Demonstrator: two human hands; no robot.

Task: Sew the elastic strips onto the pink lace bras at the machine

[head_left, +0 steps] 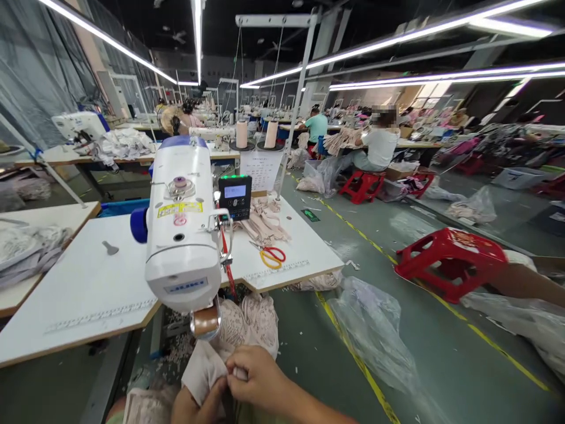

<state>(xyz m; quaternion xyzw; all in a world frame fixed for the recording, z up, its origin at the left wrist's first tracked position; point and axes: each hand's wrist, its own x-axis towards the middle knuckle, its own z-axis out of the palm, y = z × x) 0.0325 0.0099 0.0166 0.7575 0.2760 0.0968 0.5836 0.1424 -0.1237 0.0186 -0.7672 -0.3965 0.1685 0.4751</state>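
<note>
A beige lace bra [258, 321] hangs in front of the sewing machine, its cups below the needle area and a plain pale wing of fabric towards me. My left hand [198, 406] is closed on the pale fabric from below, thumb on top. Beside it, touching at the fingertips, my right hand [260, 377] pinches the edge of the same bra. Directly above both hands is the head of the white sewing machine [183, 235]; its needle is hidden from view. Another beige lace piece [148, 406] lies at my lap on the left.
On the white table [304, 247] lie scissors [271, 257] with red and yellow handles and a heap of beige straps [265, 221]. A control panel [235, 197] stands beside the machine. Rightward on the floor are a red stool [454, 259] and plastic bags [375, 318]. Co-workers sit further back.
</note>
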